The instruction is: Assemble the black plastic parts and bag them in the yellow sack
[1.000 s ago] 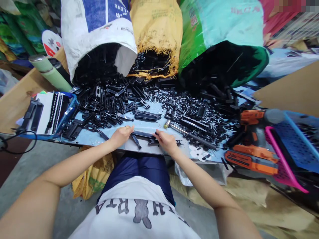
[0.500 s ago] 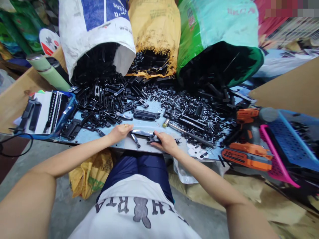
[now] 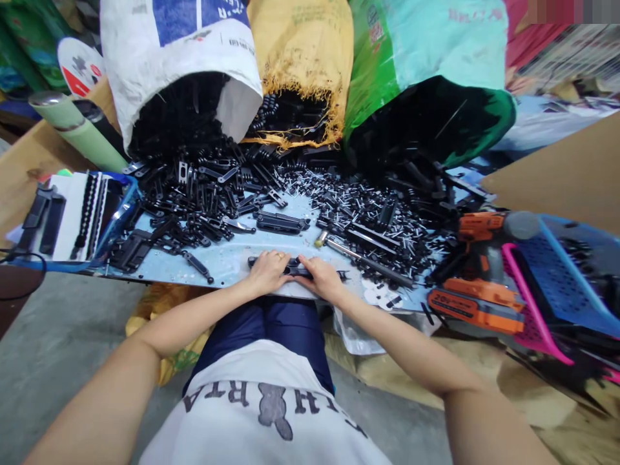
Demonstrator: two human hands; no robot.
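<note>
My left hand (image 3: 267, 272) and my right hand (image 3: 320, 279) sit close together at the near edge of a pale blue work surface (image 3: 227, 257). Both press with curled fingers on a long black plastic part (image 3: 290, 266) that lies flat between them. A ring shows on my left hand. Just beyond lie a metal rod tool (image 3: 361, 256) and a flat black assembled part (image 3: 281, 223). Heaps of small black plastic pieces (image 3: 203, 190) cover the far half of the surface.
Three open sacks spill black parts at the back: white (image 3: 179, 64), yellow (image 3: 298, 71), green (image 3: 426, 84). An orange cordless drill (image 3: 477, 271) lies at right beside pink and blue baskets (image 3: 557, 284). A blue tray (image 3: 72, 216) with parts stands at left.
My left hand moved right along the black part until it met my right hand. The view shifted slightly left and down.
</note>
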